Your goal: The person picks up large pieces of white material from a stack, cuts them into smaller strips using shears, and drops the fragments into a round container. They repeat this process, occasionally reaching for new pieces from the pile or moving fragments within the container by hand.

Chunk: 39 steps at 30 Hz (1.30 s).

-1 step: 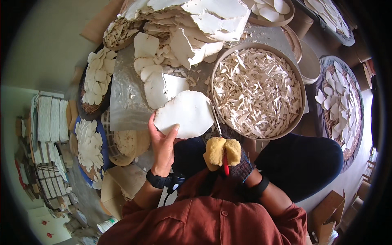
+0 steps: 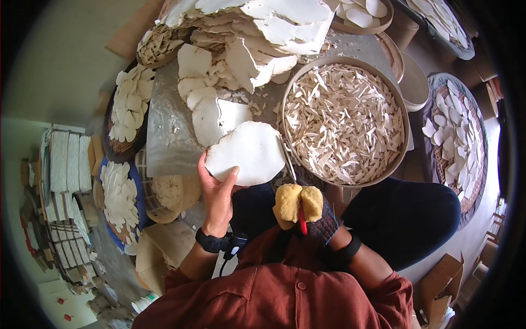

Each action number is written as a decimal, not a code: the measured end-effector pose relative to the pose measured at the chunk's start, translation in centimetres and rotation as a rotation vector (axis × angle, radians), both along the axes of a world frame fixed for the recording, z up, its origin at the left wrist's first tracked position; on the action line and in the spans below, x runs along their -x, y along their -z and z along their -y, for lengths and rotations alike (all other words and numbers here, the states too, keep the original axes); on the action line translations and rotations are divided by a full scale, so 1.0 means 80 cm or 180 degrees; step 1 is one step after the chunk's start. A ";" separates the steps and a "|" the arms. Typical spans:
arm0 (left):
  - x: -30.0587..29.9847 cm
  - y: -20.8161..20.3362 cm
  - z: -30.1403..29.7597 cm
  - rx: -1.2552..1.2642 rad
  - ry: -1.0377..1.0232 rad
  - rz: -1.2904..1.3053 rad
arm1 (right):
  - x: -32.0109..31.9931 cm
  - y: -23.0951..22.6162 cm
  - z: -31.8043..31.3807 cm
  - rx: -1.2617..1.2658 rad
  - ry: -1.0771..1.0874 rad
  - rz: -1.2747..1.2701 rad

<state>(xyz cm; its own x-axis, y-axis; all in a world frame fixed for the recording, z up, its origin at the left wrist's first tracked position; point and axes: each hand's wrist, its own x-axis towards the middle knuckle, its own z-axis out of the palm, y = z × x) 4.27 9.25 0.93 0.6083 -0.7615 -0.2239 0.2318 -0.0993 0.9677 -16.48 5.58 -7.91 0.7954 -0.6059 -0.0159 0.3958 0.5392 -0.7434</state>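
Observation:
In my left hand is a thin, flat white slice with a rough brownish rim, gripped at its lower left edge with the thumb on top. My right hand, in a dark knitted glove, closes round a pair of scissors. Yellow foam pads their handles, and a bit of red shows below it. The blades point up and lie along the slice's right edge; whether they bite into it I cannot tell. Beyond the slice, similar pale pieces overlap on the table.
A round tray full of white offcuts stands right of the blades. At the back rises a tall stack of large pale sheets. Trays of trimmed slices stand at left and right. A cardboard box sits lower right.

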 end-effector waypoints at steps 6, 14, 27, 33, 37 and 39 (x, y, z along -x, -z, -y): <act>-0.022 -0.009 0.004 -0.0007 0.0536 0.0023 | 0.011 -0.005 0.021 0.2556 -0.0058 -0.1099; -0.039 -0.007 0.001 -0.0309 0.0605 -0.0137 | 0.014 -0.003 0.012 0.0169 -0.0385 -0.0645; -0.071 -0.013 0.010 -0.0356 0.1160 -0.0268 | 0.016 -0.015 0.017 0.0485 -0.0533 -0.0821; -0.072 -0.013 0.019 -0.0275 0.1001 -0.0166 | 0.014 -0.013 0.015 0.0757 -0.0364 -0.0647; -0.062 -0.014 0.020 -0.0071 0.1269 -0.0183 | 0.015 -0.011 0.021 0.1269 -0.0382 -0.1024; -0.062 -0.012 0.018 -0.0189 0.1262 -0.0240 | 0.014 -0.010 0.022 0.1164 -0.0137 -0.0861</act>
<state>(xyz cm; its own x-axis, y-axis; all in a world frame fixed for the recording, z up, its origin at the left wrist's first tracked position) 9.23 7.79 1.92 0.2504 -0.9181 -0.3072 0.2342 -0.2504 0.9394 -17.57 3.85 -7.14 0.8166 -0.5769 -0.0177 0.1443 0.2338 -0.9615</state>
